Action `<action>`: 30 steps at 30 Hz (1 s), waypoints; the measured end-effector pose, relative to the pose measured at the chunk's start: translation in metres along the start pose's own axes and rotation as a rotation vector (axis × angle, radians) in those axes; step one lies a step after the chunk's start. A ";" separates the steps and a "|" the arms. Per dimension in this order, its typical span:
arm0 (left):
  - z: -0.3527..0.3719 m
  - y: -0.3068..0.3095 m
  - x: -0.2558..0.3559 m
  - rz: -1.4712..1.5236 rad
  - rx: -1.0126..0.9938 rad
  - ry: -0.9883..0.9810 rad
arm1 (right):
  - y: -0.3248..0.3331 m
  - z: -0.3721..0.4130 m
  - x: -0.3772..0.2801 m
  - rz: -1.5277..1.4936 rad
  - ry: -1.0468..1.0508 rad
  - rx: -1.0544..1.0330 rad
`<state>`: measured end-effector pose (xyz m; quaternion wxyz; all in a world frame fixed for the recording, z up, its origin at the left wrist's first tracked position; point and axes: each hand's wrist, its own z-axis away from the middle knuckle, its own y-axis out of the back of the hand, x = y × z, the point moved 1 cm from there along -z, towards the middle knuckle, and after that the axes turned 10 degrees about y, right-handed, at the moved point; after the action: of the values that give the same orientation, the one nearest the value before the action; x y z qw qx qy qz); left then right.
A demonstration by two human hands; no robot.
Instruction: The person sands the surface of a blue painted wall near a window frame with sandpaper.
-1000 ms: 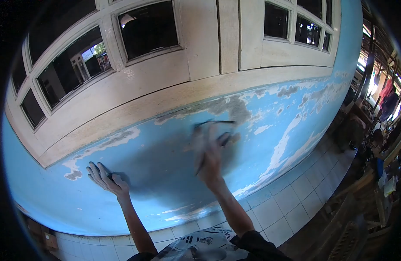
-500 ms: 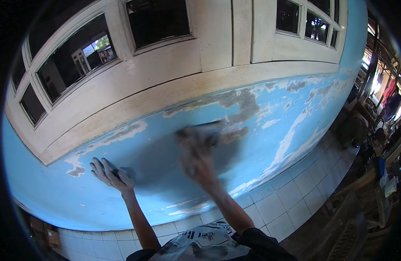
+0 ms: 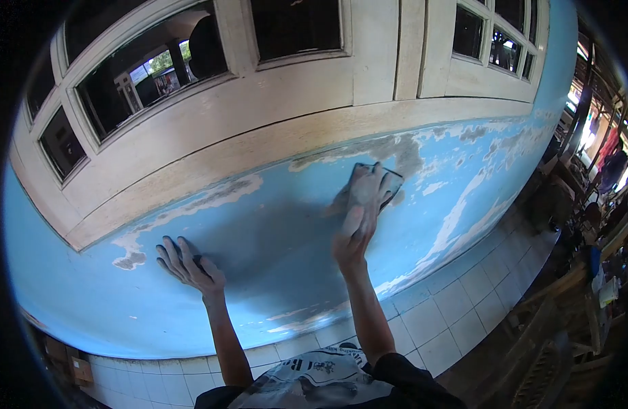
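My left hand (image 3: 190,264) lies against the blue wall (image 3: 287,266) with its fingers apart, holding nothing. To its right, my right hand (image 3: 358,221) presses a dusty grey rectangle with dark edges, which looks like sandpaper (image 3: 394,180), against the wall. My fingers lie across it, hiding part of it and any backing. Around both hands the paint shows worn patches, with a grey bare patch (image 3: 411,153) just above the sandpaper. Shadows from my arms darken the wall between the hands.
Above the wall runs a cream wooden window frame (image 3: 287,133) with dark glass panes (image 3: 297,27). White tiles (image 3: 450,307) border the wall below. At the far right is a cluttered area with wooden pieces (image 3: 566,286); a cardboard box (image 3: 81,371) is at lower left.
My right hand has moved up and to the right with the sandpaper. My left hand stays against the wall. The camera view has shifted slightly, and a dark reflection now shows in the left pane.
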<state>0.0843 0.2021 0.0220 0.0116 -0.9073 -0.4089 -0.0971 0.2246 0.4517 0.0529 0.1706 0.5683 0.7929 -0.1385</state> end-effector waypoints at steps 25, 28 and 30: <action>0.003 0.002 -0.002 0.011 -0.050 -0.036 | -0.029 0.011 -0.032 0.237 0.151 0.028; 0.005 0.000 -0.002 0.008 -0.060 -0.023 | -0.036 0.030 -0.027 0.393 0.409 -0.198; 0.004 0.000 -0.004 0.001 -0.059 -0.024 | -0.021 -0.003 -0.001 0.053 0.077 0.177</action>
<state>0.0820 0.1997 0.0171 -0.0199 -0.9087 -0.4053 -0.0982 0.2046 0.4456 0.0566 0.0926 0.6068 0.7683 -0.1814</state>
